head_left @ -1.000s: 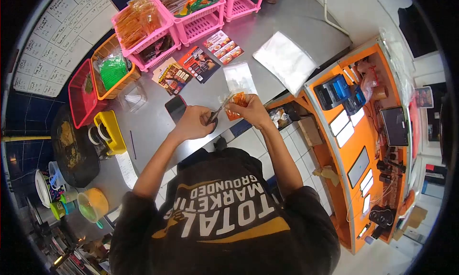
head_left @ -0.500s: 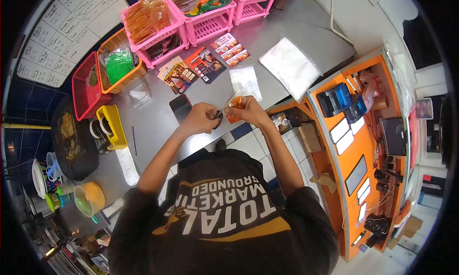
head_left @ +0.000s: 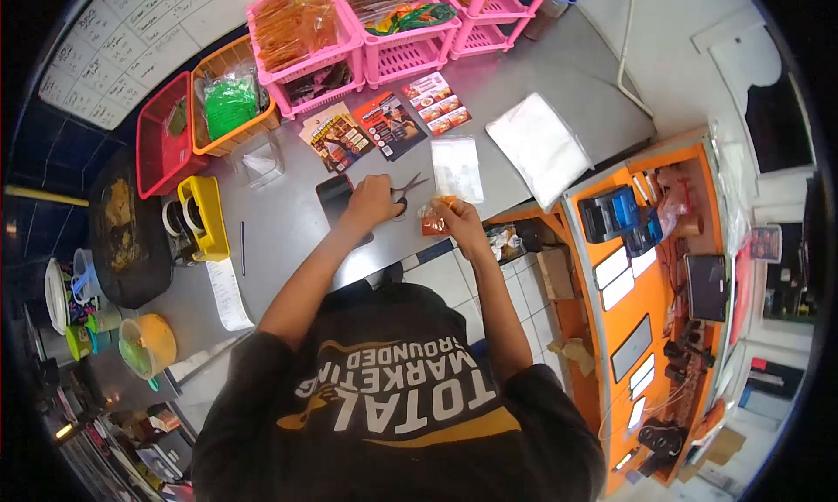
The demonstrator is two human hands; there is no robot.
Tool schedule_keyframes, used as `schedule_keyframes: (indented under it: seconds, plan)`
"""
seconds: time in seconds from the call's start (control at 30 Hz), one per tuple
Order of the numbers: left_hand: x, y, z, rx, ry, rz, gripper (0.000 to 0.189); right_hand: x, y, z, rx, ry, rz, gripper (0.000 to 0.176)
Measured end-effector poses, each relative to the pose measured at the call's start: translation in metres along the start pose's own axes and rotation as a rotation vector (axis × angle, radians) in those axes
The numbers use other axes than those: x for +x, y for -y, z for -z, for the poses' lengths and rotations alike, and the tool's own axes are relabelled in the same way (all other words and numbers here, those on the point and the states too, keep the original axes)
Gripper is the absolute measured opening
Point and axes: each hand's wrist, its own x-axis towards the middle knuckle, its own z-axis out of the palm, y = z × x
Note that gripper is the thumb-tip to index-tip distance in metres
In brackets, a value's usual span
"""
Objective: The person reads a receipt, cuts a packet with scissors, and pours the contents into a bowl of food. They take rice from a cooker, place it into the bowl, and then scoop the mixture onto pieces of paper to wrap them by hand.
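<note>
A pair of scissors with blades apart is at the steel table's surface, pointing right. My left hand is closed at its dark handles, part of which the fingers hide. My right hand pinches a small clear packet with orange-red contents near the table's front edge. A dark phone with a red edge lies under and beside my left hand. Just beyond my right hand is a clear bag with white contents.
Printed leaflets and a stack of white plastic bags lie farther back. Pink tiered baskets stand behind them. A yellow tape holder and a paper strip are at left; an orange shelf unit stands at right.
My left hand has moved away from the packet and lowered the scissors toward the table, with their blades spread. My right hand still holds the packet, now slightly lower in view.
</note>
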Motion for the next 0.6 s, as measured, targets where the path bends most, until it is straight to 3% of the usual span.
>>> schedule_keyframes:
  seconds: [0.07, 0.13, 0.27, 0.33, 0.37, 0.6]
  plan:
    - [-0.010, 0.003, -0.001, -0.008, -0.021, 0.028, 0.038, -0.005, 0.006, -0.007, 0.098, -0.005, 0.001, 0.027]
    - [-0.024, 0.010, -0.006, -0.065, -0.181, -0.130, 0.042, -0.009, 0.017, -0.020, 0.403, -0.012, -0.054, 0.029]
    - [-0.050, 0.014, 0.006, -0.180, -0.175, -0.057, 0.039, -0.015, 0.026, -0.056, 0.458, 0.026, 0.016, 0.036]
    - [-0.042, 0.030, -0.010, -0.154, -0.239, -0.200, 0.020, -0.024, 0.037, -0.081, 0.449, 0.022, 0.022, 0.038]
    - [-0.038, 0.042, -0.020, -0.183, -0.318, -0.285, 0.020, -0.027, 0.038, -0.090, 0.464, -0.002, 0.035, 0.038]
    - [-0.060, 0.053, -0.007, -0.546, -0.210, -0.442, 0.021, -0.067, 0.039, -0.143, 0.630, -0.156, 0.150, 0.037]
